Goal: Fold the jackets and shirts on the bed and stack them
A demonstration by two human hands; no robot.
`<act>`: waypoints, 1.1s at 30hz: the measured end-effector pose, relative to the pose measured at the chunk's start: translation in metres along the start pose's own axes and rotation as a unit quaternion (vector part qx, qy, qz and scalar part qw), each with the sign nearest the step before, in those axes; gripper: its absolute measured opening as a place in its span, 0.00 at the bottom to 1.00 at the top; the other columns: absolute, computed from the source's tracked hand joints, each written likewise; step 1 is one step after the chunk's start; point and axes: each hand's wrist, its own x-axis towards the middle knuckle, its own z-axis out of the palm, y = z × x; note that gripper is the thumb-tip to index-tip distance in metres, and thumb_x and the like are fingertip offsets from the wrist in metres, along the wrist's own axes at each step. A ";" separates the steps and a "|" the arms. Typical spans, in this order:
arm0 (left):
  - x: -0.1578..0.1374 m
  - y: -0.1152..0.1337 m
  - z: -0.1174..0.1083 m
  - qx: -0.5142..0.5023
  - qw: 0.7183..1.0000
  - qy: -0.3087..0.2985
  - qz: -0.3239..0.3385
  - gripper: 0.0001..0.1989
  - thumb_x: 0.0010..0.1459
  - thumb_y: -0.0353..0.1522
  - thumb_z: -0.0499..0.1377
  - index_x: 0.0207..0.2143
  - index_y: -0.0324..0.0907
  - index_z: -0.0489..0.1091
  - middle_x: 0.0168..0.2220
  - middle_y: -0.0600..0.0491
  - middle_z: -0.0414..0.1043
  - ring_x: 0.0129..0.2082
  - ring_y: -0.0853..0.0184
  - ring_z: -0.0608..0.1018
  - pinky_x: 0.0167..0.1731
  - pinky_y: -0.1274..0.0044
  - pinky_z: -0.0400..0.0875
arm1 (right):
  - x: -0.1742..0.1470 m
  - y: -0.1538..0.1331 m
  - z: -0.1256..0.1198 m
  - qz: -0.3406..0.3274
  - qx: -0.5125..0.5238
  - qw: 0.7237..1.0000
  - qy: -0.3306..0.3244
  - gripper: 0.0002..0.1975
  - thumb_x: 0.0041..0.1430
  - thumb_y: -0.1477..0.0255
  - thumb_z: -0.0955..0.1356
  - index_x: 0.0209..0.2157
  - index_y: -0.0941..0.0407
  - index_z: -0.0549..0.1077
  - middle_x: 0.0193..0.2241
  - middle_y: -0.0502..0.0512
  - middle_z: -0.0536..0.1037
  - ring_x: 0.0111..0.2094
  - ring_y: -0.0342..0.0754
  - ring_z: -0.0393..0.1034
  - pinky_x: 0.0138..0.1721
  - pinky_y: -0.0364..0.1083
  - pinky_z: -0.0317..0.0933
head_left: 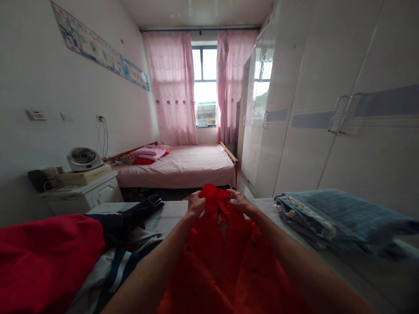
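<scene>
"What could go wrong from here?"

"My grip, I'd say. My left hand [195, 204] and my right hand [241, 201] pinch only the top end of the red garment [225, 257], one on each side. If the fingers of one hand slackened, that side could drop and the cloth would sag crooked."

"Anything else?"

"The narrow strip near my fingers could twist or knot if I pulled my hands apart unevenly. The loose lower part, spread between my forearms, might bunch under them. If it swung left, it could drag on the heap beside it: the pinkish-red cloth [49, 257] and the navy clothing [127, 220]. The folded blue cloth [347, 216] on my right lies farther off, so I worry less about that."

"Where exactly is the garment?"

"Right in front of me, its top end raised near the far edge of the pale surface [173, 210], the rest running toward me and out of view."

"And how does it look?"

"Bright orange-red, softly creased, with a gap down the middle near the top and a small dark spot on either side. I can't tell whether those are holes."
</scene>
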 end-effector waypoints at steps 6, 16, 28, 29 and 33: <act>-0.014 0.019 -0.004 -0.017 0.997 -0.023 0.076 0.11 0.59 0.35 0.56 0.38 0.35 0.70 0.34 0.51 0.73 0.34 0.67 0.76 0.34 0.74 0.72 | 0.003 -0.019 -0.010 -0.026 -0.067 0.992 0.103 0.10 0.50 0.73 0.65 0.33 0.55 0.78 0.36 0.57 0.77 0.41 0.51 0.70 0.44 0.44 0.59; -0.071 0.041 0.000 0.075 0.962 -0.127 0.230 0.13 0.51 0.28 0.57 0.40 0.37 0.74 0.42 0.46 0.74 0.42 0.61 0.75 0.42 0.73 0.70 | -0.016 -0.087 -0.051 -0.145 -0.011 0.971 0.191 0.17 0.57 0.72 0.58 0.43 0.56 0.73 0.35 0.53 0.78 0.35 0.46 0.70 0.40 0.44 0.61; -0.186 0.034 -0.081 0.243 0.888 -0.236 0.311 0.12 0.56 0.28 0.51 0.40 0.42 0.71 0.44 0.46 0.71 0.45 0.57 0.72 0.50 0.66 0.64 | -0.263 -0.082 -0.080 -0.438 -0.120 0.890 -0.049 0.15 0.57 0.79 0.61 0.43 0.49 0.70 0.43 0.52 0.76 0.45 0.45 0.69 0.50 0.45 0.61; -0.200 0.028 -0.092 0.257 0.876 -0.262 0.312 0.12 0.56 0.28 0.50 0.37 0.43 0.72 0.42 0.48 0.72 0.43 0.59 0.73 0.48 0.68 0.65 | -0.279 -0.075 -0.080 -0.438 -0.140 0.882 -0.101 0.15 0.57 0.78 0.62 0.43 0.48 0.70 0.43 0.53 0.76 0.44 0.46 0.70 0.50 0.46 0.62; -0.228 0.003 -0.128 0.244 0.923 -0.222 0.197 0.13 0.54 0.27 0.48 0.33 0.45 0.71 0.38 0.52 0.74 0.39 0.64 0.76 0.42 0.74 0.70 | -0.315 -0.047 -0.075 -0.379 -0.180 0.893 -0.164 0.16 0.57 0.76 0.61 0.43 0.44 0.71 0.46 0.53 0.75 0.45 0.48 0.71 0.47 0.49 0.65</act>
